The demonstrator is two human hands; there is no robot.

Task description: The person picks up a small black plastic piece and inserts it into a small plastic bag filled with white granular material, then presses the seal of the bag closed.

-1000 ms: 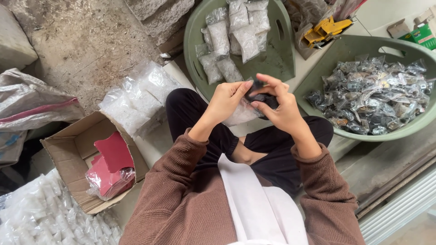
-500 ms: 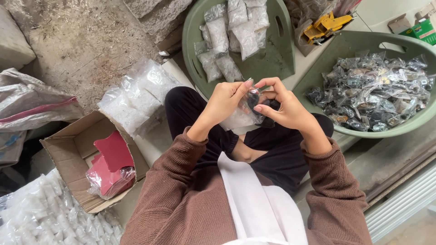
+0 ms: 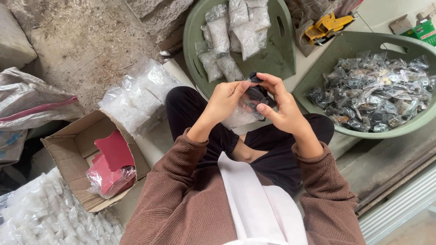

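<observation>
Both my hands are raised over my lap around one small clear plastic bag (image 3: 243, 114). My left hand (image 3: 225, 100) pinches the bag's upper edge. My right hand (image 3: 279, 103) grips a small black part (image 3: 257, 94) at the bag's mouth, with some of the part behind my fingers. Just beyond my hands a green basin (image 3: 281, 54) holds filled clear bags of pale pieces (image 3: 231, 31). To the right a second green basin (image 3: 349, 50) is heaped with small bags of dark parts (image 3: 379, 93).
A cardboard box (image 3: 77, 149) with red packets (image 3: 111, 165) stands at my left knee. Heaps of clear bags (image 3: 134, 97) lie beside it and at lower left (image 3: 41, 215). A yellow tool (image 3: 324, 27) sits behind the basins. Stone and dirt ground lie at upper left.
My hands have shifted a little toward my lap and the black part has gone further into the clear bag's mouth. The basins and box stay put.
</observation>
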